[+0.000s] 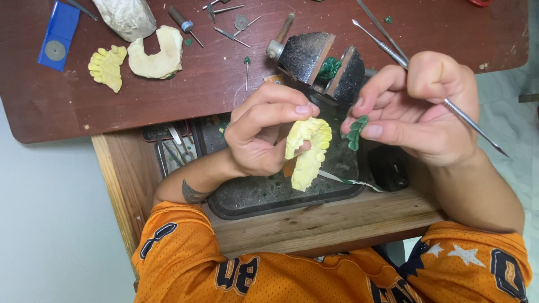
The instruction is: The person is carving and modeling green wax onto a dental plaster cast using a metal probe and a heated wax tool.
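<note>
My left hand (264, 134) grips a pale yellow plaster dental cast (307, 151) above a dark tray (264, 196). My right hand (418, 106) pinches a small green wax piece (356, 132) between thumb and forefinger, just right of the cast and apart from it. The same hand also holds a thin metal carving tool (471, 123), whose ends stick out past the fingers at upper left and lower right.
On the brown bench lie a second yellow cast (106, 67), a cream cast (154, 53), a blue packet with a disc (58, 36), several burs and picks (233, 25), and a black wedge-shaped block (323, 62). A wooden drawer (314, 219) sits below.
</note>
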